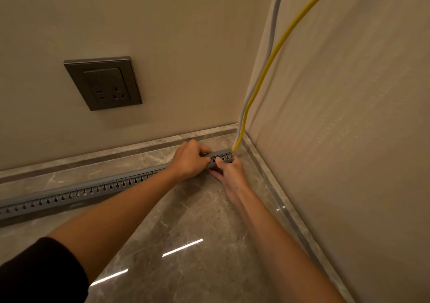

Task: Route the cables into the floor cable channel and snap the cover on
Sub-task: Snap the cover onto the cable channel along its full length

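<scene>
Both hands pinch the corner end of the grey cable channel (pixel 97 190) on the floor.

The left hand (pixel 189 159) curls over the top of the channel, its fingers (pixel 204 155) closed down on the upper edge — thumb against the slotted side. The right hand (pixel 229 171) sits just beside it, thumb tip pressed to the slotted face and the other fingers tucked under and in front, so it too is clamped on the channel. The channel lies along the marble floor (pixel 186 221), parallel to the skirting, its end in the room corner. There a yellow cable (pixel 270 64) and a grey cable (pixel 271 42) drop down the corner into the channel's end — a dark wall socket (pixel 102 83) sits well to the left.
</scene>
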`<state>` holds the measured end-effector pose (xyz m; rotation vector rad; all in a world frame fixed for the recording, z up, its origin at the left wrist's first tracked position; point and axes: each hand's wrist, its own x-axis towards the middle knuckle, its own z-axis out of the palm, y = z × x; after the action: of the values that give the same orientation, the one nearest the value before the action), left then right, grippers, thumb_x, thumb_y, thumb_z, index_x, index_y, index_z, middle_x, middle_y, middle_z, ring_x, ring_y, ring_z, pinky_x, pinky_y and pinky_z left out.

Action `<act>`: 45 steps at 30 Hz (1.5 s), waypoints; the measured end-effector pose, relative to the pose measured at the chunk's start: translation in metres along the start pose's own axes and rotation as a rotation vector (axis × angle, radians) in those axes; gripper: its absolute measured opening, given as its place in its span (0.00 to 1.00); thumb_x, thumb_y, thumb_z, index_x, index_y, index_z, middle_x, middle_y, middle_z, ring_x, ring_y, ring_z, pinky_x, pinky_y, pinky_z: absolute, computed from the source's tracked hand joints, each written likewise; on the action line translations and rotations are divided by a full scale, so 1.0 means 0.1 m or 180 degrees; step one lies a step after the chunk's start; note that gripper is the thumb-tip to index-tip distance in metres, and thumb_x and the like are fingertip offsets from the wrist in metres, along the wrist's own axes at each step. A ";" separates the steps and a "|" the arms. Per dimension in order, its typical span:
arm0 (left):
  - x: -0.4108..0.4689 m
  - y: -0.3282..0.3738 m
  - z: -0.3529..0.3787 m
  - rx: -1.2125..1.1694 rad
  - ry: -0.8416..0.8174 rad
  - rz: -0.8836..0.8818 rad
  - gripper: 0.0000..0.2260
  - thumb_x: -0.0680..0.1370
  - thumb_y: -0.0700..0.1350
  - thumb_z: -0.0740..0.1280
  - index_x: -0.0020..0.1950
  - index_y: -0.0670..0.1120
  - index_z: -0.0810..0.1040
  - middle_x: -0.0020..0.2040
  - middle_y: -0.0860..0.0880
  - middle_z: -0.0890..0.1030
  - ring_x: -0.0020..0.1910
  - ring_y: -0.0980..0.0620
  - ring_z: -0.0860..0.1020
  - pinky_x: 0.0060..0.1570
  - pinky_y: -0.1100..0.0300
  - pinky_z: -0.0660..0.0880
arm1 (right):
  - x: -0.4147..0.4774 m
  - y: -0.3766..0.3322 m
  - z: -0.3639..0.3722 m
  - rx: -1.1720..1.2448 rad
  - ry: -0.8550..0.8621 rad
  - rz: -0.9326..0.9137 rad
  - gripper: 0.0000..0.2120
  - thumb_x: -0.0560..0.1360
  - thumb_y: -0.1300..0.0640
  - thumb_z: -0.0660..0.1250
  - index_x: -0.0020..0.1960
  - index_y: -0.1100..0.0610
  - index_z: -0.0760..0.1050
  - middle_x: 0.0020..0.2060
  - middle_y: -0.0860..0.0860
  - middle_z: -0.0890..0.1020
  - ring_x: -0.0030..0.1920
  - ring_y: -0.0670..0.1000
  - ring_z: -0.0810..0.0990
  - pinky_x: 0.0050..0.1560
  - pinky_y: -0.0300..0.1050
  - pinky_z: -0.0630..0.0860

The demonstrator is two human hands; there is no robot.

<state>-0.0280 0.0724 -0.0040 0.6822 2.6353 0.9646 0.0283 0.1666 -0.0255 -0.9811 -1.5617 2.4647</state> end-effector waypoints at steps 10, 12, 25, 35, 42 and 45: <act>-0.02 -0.05 -0.05 0.0133 -0.0243 0.0264 0.13 0.76 0.38 0.63 0.57 0.46 0.81 0.50 0.42 0.85 0.51 0.45 0.80 0.53 0.50 0.77 | 0.02 0.01 0.04 -0.0207 0.0142 -0.0056 0.21 0.75 0.73 0.59 0.67 0.65 0.62 0.56 0.61 0.74 0.53 0.54 0.75 0.55 0.47 0.75; -0.02 -0.07 -0.09 0.0121 -0.0410 0.0332 0.14 0.76 0.37 0.62 0.57 0.47 0.80 0.53 0.43 0.84 0.53 0.46 0.79 0.56 0.48 0.76 | 0.02 -0.01 0.05 -0.0262 0.0130 -0.0052 0.21 0.75 0.73 0.59 0.67 0.65 0.62 0.54 0.59 0.73 0.53 0.54 0.75 0.54 0.46 0.75; 0.10 -0.01 -0.17 -0.0213 -0.0523 -0.0112 0.13 0.74 0.36 0.66 0.55 0.45 0.82 0.51 0.42 0.84 0.48 0.50 0.78 0.52 0.53 0.76 | -0.04 -0.05 0.11 -0.0357 0.0179 -0.0040 0.23 0.75 0.73 0.59 0.68 0.64 0.60 0.63 0.63 0.72 0.52 0.53 0.75 0.53 0.46 0.77; 0.20 -0.01 -0.24 -0.0200 -0.1020 -0.0036 0.12 0.75 0.37 0.66 0.57 0.43 0.81 0.49 0.42 0.83 0.47 0.50 0.77 0.55 0.52 0.74 | -0.07 -0.08 0.14 -0.0294 0.0188 -0.0009 0.24 0.76 0.72 0.58 0.70 0.63 0.59 0.64 0.62 0.72 0.61 0.59 0.75 0.56 0.48 0.76; 0.08 -0.05 -0.19 0.0440 -0.0830 0.0670 0.12 0.75 0.39 0.65 0.57 0.44 0.80 0.51 0.45 0.84 0.50 0.50 0.79 0.50 0.58 0.74 | -0.07 -0.08 0.13 -0.0290 0.0231 -0.0005 0.23 0.75 0.74 0.58 0.68 0.63 0.61 0.60 0.62 0.73 0.53 0.54 0.75 0.56 0.49 0.76; 0.01 -0.10 -0.19 0.0772 -0.0884 0.0885 0.17 0.73 0.40 0.68 0.61 0.45 0.76 0.52 0.46 0.81 0.51 0.47 0.78 0.50 0.57 0.71 | -0.06 -0.08 0.14 -0.0311 0.0288 -0.0013 0.22 0.74 0.75 0.58 0.67 0.64 0.62 0.62 0.64 0.73 0.56 0.58 0.76 0.53 0.48 0.77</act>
<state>-0.0398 0.0562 0.0036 1.1727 2.4705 0.5639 0.0235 0.1575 -0.0121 -1.0859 -1.6670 2.3254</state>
